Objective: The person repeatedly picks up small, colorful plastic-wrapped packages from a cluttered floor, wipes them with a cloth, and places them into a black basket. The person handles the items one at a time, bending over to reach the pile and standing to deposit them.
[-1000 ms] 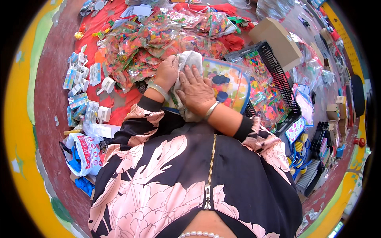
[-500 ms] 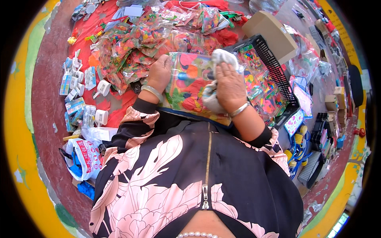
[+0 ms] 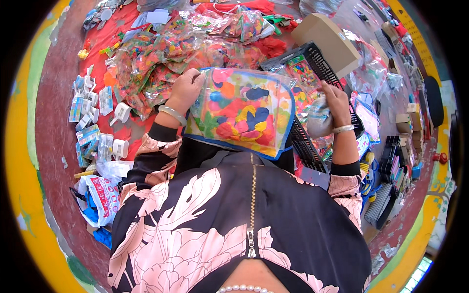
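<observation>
Left hand (image 3: pixel 188 88) pinches the clear pouch (image 3: pixel 242 111) of coloured pieces at its left edge, near the chest; right hand (image 3: pixel 336 100) clutches a crumpled cloth (image 3: pixel 317 117). Held one-sided, the pouch may sag and slip.

Clear plastic zip pouch with blue trim (image 3: pixel 242 115): flat, roughly rectangular, see-through film edged all round in a blue binding. Filled with many-coloured flat shapes in red, yellow, green, orange and dark blue. Held raised in front of the chest, tilted slightly, its broad face towards the camera. Upper left corner gripped by the left hand (image 3: pixel 186 90); lower edge close above the dark jacket.

Crumpled whitish cloth (image 3: pixel 318 119): soft, bunched wad, pale grey-white. Clutched in the right hand (image 3: pixel 336 100), just beside the pouch's right edge, above the black plastic crate.
</observation>
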Demonstrator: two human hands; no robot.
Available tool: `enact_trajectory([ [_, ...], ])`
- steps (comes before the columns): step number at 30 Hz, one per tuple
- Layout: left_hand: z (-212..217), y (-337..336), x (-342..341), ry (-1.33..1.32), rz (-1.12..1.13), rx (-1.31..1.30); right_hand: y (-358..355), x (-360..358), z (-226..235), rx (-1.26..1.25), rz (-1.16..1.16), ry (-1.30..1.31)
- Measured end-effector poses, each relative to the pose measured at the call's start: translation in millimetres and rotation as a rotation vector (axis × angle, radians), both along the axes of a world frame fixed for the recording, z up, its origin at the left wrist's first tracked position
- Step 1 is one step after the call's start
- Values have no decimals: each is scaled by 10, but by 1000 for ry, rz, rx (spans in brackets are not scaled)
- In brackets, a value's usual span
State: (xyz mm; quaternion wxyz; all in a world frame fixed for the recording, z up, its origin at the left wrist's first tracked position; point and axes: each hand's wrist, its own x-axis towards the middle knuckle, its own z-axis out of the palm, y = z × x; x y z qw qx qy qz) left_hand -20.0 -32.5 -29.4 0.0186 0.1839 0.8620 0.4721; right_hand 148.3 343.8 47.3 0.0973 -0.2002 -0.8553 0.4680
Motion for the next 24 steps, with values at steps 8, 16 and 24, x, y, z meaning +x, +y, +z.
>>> enact_trajectory([
  [8,456,-34,-42,-469,-46,263,-432,-704,54,207,491,-263],
  [16,957,-227,35,-393,-194,595,-392,-370,863,-57,493,1],
  [24,1410,-302,123,396,-460,509,-843,213,1398,815,473,610],
])
